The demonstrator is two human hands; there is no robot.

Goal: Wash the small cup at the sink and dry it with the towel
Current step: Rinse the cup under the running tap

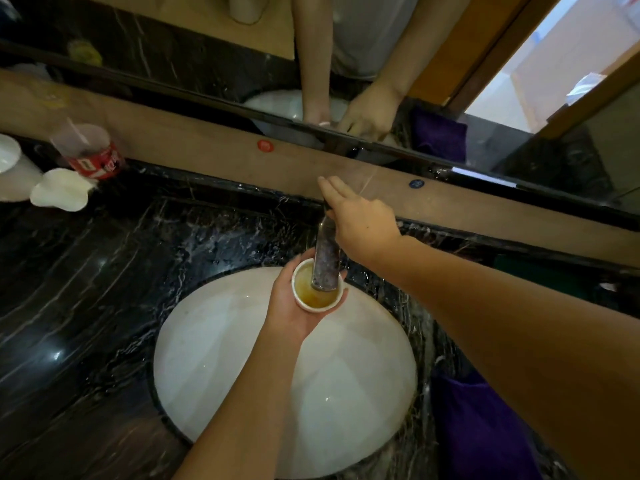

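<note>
While a person leans over a round white sink [242, 358] set into a dark, wet marble counter [86, 289], the view looks straight down along both bare forearms. The left hand [294, 306] is curled around a small white cup [317, 287], gripping it from below and holding it upright over the back part of the basin. Yellowish liquid sits inside the cup. A metal tap spout [325, 258] reaches forward from the wall side, and its tip hangs directly over the cup's mouth. The right hand [360, 223] rests on the back end of the tap, fingers extended toward the wall; whether it is gripping a handle cannot be told, since the palm hides whatever lies beneath. No clear stream of water can be made out.

A purple towel [485, 427] lies on the counter just right of the sink, partly hidden by the right forearm. On the far left of the counter stand a clear plastic bottle with a red label [90, 150] and some white containers [59, 194]. A mirror above reflects the arms.

This looks like the very start of washing: cup placed under the tap, water being turned on. Next, the cup probably needs rinsing and emptying before the towel is reached.
</note>
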